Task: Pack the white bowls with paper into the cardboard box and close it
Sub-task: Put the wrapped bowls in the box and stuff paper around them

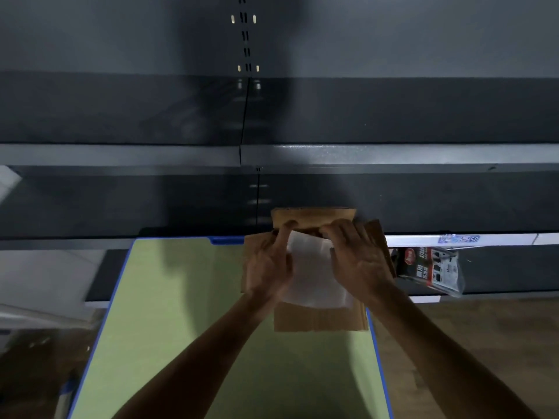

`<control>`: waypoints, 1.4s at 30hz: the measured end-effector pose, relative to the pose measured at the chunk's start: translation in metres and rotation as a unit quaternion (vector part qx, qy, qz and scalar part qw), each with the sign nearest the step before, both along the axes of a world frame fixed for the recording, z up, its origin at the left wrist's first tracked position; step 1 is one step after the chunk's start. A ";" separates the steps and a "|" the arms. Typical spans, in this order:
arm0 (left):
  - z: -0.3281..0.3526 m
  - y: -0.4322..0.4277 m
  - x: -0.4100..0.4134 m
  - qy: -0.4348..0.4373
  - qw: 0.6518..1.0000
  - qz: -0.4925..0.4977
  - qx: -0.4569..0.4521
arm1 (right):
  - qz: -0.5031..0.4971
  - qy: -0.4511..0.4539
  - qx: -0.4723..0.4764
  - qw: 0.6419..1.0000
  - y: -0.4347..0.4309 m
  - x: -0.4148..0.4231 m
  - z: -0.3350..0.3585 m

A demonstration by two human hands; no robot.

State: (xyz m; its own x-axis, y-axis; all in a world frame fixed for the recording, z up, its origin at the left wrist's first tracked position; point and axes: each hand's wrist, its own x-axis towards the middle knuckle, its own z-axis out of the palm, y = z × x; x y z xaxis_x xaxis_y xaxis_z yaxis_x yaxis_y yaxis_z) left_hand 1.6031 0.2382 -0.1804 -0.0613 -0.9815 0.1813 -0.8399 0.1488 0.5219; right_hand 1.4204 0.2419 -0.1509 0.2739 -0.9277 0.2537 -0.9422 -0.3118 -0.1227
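At frame centre our left hand pressed straight fingers onto the white paper sheet in the brown cardboard box, while the hold of our right hand was unclear.

Shelf-edge strip, white, right of centre: carries a small blue-and-white price tag. The digits at its right end read like "58". The rest of the tag is smeared and unreadable.

Packet, black and red in a clear sleeve, just under that strip:
- Red round brand mark at upper left, characters too blurred to read.
- White Latin capitals near the top, seemingly starting "STR", the remainder not legible.
- A column of large white Chinese characters down the face, too soft to make out.
- Fine print to their right, too small to tell.
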 end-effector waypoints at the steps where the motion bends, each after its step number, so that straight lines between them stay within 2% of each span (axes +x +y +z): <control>1: 0.000 0.003 -0.001 -0.006 1.000 0.008 -0.008 | 0.019 0.001 0.006 1.000 0.006 0.004 -0.005; 4: -0.002 0.001 -0.005 -0.025 0.999 0.033 -0.025 | 0.067 0.034 0.033 0.997 0.016 0.009 -0.026; 8: -0.009 -0.001 -0.012 -0.004 0.997 0.067 -0.048 | 0.038 0.023 0.086 0.995 0.005 0.005 -0.036; 12: -0.025 0.000 -0.014 -0.055 0.995 0.066 -0.040 | 0.044 0.078 0.131 0.987 -0.009 -0.002 -0.036; 15: -0.027 0.005 -0.009 -0.065 0.995 0.030 -0.063 | 0.026 0.076 0.139 0.987 -0.011 -0.002 -0.034; 18: -0.029 0.002 0.003 -0.069 0.992 0.033 -0.096 | 0.034 0.051 0.105 0.993 -0.005 0.006 -0.028; 20: -0.029 -0.002 0.006 -0.073 0.993 0.044 -0.084 | 0.064 0.040 0.089 0.993 -0.004 0.012 -0.028; 23: -0.028 -0.004 0.002 -0.095 0.993 0.031 -0.060 | 0.094 0.057 0.161 0.981 -0.007 0.016 -0.037; 26: -0.026 -0.004 0.005 -0.143 0.989 0.004 -0.036 | 0.082 0.072 0.181 0.977 -0.008 0.016 -0.046; 31: -0.025 0.003 0.022 -0.177 0.981 -0.068 -0.041 | 0.073 0.016 0.182 0.981 -0.008 0.016 -0.048; 34: -0.031 0.008 0.033 -0.171 0.980 -0.098 -0.019 | 0.094 0.039 0.187 0.977 -0.015 0.013 -0.055; 38: -0.034 0.015 0.040 -0.162 0.976 -0.144 0.029 | 0.068 0.058 0.201 0.976 -0.010 0.015 -0.053; 42: -0.029 0.015 0.038 -0.147 0.979 -0.135 0.042 | 0.086 0.094 0.216 0.968 -0.018 0.013 -0.062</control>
State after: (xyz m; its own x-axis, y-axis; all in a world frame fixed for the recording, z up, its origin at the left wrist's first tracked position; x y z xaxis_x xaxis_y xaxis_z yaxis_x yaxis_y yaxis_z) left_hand 1.6413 0.2528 -0.2093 -0.3581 -0.9329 0.0366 -0.8917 0.3534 0.2829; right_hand 1.4335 0.2241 -0.2129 0.4383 -0.8722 -0.2171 -0.8988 -0.4248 -0.1078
